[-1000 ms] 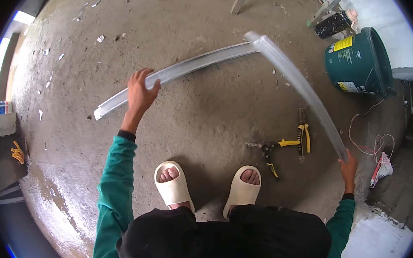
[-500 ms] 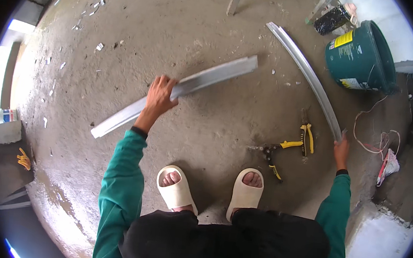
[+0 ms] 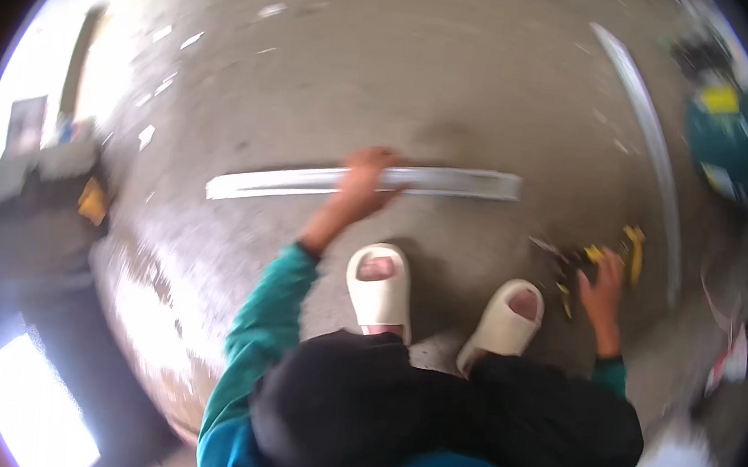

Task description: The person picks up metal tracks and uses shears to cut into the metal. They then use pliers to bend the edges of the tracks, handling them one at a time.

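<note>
My left hand [image 3: 367,185] is wrapped round the middle of a metal channel [image 3: 457,183], which lies crosswise before my feet at or just above the floor. My right hand [image 3: 599,295] holds nothing, its fingers stretched apart beside the yellow-handled snips [image 3: 563,288]. Blur hides whether the fingertips touch them. Just beyond lies a second yellow-handled plier-like tool [image 3: 635,254]. To the right, another long metal channel [image 3: 650,132] rests on the floor, apart from both hands.
A dark green bucket [image 3: 732,143] stands at the far right, near a dark container [image 3: 702,56]. White scraps [image 3: 146,137] dot the concrete floor at left, where an orange-yellow glove-like item [image 3: 93,202] lies. My sandalled feet [image 3: 379,287] stand close in front.
My right hand has let go of the right-hand channel and moved left to the snips. The left-hand channel has turned nearly level across the view. The whole view has shifted and blurred.
</note>
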A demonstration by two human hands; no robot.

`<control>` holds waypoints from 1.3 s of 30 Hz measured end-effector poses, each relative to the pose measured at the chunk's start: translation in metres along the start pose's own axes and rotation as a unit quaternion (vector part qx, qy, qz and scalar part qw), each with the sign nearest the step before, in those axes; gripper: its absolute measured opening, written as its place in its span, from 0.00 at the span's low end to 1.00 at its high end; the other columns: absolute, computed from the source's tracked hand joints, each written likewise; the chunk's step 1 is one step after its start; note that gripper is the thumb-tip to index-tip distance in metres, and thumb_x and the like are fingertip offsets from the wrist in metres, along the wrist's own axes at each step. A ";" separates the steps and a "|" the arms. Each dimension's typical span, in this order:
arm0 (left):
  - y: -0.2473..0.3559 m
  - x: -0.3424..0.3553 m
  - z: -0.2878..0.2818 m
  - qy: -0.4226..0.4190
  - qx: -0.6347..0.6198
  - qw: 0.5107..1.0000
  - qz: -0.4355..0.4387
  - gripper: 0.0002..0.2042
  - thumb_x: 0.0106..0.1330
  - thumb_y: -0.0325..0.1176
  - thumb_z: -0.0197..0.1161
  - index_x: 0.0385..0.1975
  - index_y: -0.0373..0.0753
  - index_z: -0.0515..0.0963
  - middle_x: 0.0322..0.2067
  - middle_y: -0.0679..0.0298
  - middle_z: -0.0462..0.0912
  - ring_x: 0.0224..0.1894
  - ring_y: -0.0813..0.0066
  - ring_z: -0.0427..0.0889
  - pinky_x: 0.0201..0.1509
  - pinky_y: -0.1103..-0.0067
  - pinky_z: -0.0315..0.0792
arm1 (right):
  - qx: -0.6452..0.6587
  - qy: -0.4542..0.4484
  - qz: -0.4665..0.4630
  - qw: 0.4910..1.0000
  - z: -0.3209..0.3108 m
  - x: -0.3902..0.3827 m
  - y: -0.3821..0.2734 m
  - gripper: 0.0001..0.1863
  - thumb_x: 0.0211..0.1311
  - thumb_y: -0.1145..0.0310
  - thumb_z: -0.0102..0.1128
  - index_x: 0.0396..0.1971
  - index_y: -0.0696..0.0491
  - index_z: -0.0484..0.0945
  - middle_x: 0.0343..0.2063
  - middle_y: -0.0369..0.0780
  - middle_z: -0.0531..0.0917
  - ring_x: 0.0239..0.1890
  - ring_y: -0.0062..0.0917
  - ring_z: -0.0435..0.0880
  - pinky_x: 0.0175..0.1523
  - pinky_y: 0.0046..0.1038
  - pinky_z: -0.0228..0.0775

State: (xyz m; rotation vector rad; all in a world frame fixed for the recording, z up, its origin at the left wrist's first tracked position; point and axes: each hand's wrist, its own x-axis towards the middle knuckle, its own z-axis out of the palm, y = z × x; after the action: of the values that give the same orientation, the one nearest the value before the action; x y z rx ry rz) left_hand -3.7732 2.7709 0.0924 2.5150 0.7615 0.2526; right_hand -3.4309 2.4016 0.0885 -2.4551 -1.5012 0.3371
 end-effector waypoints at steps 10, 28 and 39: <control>0.066 0.064 0.084 -0.018 0.064 0.995 0.077 0.17 0.51 0.46 0.67 0.36 0.43 0.81 0.41 0.60 0.78 0.48 0.63 0.73 0.50 0.67 0.62 | -0.046 -0.105 -0.018 0.993 0.007 -0.013 0.011 0.41 0.44 0.67 0.70 0.60 0.59 0.60 0.60 0.49 0.63 0.63 0.43 0.60 0.66 0.42 0.50; 0.071 0.014 0.118 0.125 0.089 0.980 0.130 0.07 0.55 0.35 0.54 0.31 0.40 0.71 0.35 0.59 0.71 0.41 0.63 0.69 0.43 0.68 0.61 | -0.133 -0.172 0.031 0.976 -0.014 -0.014 -0.010 0.68 0.21 0.51 0.78 0.67 0.56 0.47 0.66 0.48 0.54 0.69 0.42 0.49 0.70 0.46 0.41; 0.080 -0.005 0.114 0.115 0.009 0.990 0.081 0.12 0.55 0.30 0.56 0.40 0.42 0.74 0.39 0.60 0.75 0.44 0.62 0.72 0.52 0.63 0.62 | -0.172 -0.206 0.061 0.961 -0.026 0.002 -0.027 0.74 0.16 0.44 0.78 0.67 0.57 0.44 0.68 0.48 0.48 0.70 0.43 0.44 0.69 0.54 0.37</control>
State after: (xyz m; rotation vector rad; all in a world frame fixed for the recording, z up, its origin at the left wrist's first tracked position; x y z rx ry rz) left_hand -3.7048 2.6644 0.0352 2.5965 0.6483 0.6029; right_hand -3.4449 2.4128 0.1218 -2.8960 -1.6871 0.7033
